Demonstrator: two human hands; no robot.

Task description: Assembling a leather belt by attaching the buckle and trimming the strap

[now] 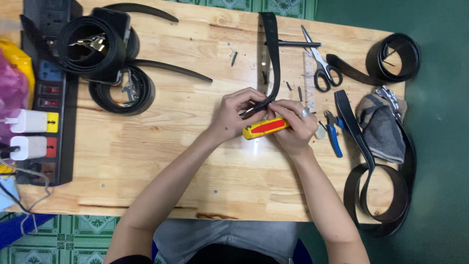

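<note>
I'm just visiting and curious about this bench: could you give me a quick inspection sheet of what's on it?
Surface: wooden table, small black scraps near the top.
Job's things: black belt running up the table; yellow and red tool.
Clutter: coiled belts, scissors, blue pliers, grey cloth.
Hands: left hand pinches the belt end; right hand grips the tool.
Cables: power strip with white chargers.
Surroundings: green floor.
</note>
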